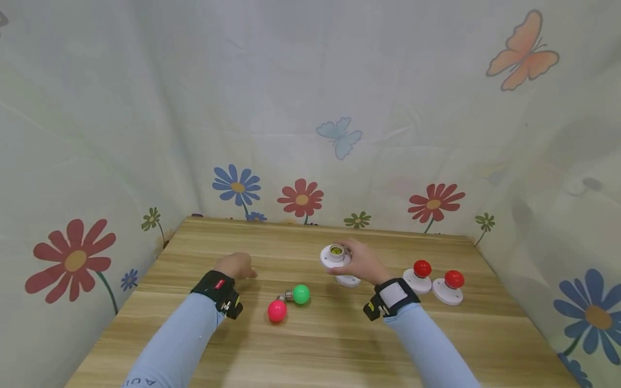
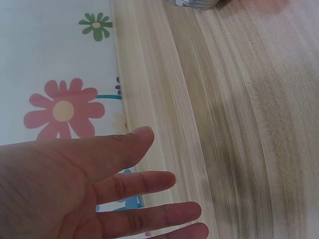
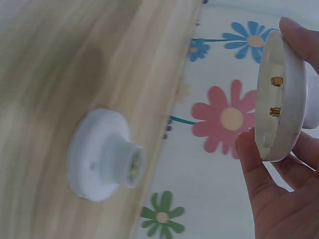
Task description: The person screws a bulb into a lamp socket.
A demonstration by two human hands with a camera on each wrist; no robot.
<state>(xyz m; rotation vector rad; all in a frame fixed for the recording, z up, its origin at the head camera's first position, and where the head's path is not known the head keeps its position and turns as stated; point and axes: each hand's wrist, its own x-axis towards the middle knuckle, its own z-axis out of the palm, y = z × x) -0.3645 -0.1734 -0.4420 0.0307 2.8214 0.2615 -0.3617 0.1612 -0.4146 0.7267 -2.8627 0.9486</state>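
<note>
My right hand (image 1: 361, 262) grips a round white lamp holder (image 1: 335, 255) by its rim, off the table. In the right wrist view the underside of that lamp holder (image 3: 271, 107) shows two brass screws. A second white lamp holder (image 3: 102, 154) sits on the table below it, partly hidden in the head view. Over the left of the table, my left hand (image 1: 236, 265) holds nothing; its fingers (image 2: 144, 219) are extended in the left wrist view. Between the hands lie a green bulb (image 1: 301, 294) and a pinkish-red bulb (image 1: 277, 311), their metal bases close together.
Two more white lamp holders, each with a red bulb, stand at the right: one bulb (image 1: 422, 268) farther back, the other (image 1: 454, 279) nearer the right edge. A flower-printed cloth (image 1: 291, 108) hangs behind and beside the wooden table (image 1: 320, 355).
</note>
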